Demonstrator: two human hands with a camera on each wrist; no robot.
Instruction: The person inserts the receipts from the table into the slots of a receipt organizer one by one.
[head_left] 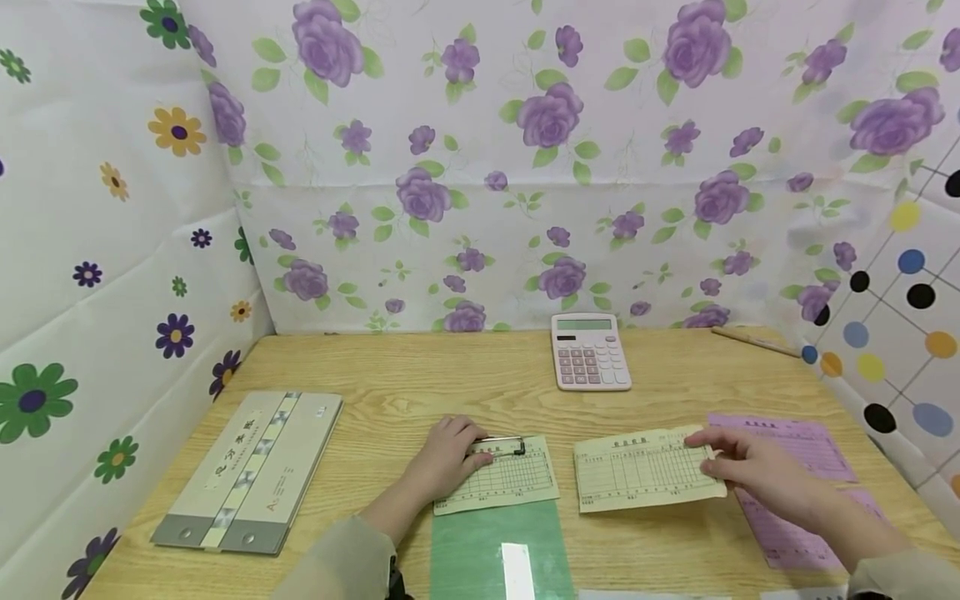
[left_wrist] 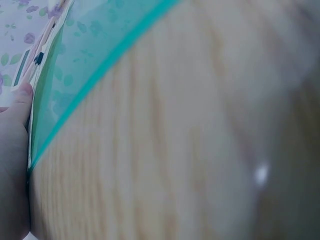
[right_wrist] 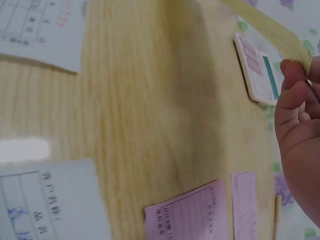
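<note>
The held slip (head_left: pixel 637 471) runs lengthwise left to right.

Ref clipbd (head_left: pixel 483 550) | top form (head_left: pixel 517 479) on it | L hand (head_left: pixel 452 457) at its back L | file case (head_left: pixel 251 475) L | calc (head_left: pixel 592 354) behind, slightly R | loose form (head_left: pixel 645 473) R, in R hand (head_left: pixel 757 468) | slips (head_left: pixel 804 447) farther R | stick (head_left: pixel 756 342) behind, far R

Your wood-grain bench (head_left: pixel 412 367) carries: folder (head_left: pixel 251 471) lower left, green clipboard (head_left: pixel 472 542) bottom centre, calculator (head_left: pixel 591 352) mid-frame, brown stick (head_left: pixel 756 342) right, purple slips (head_left: pixel 813 447) lower right, white sheets (head_left: pixel 652 595) bottom edge.
</note>
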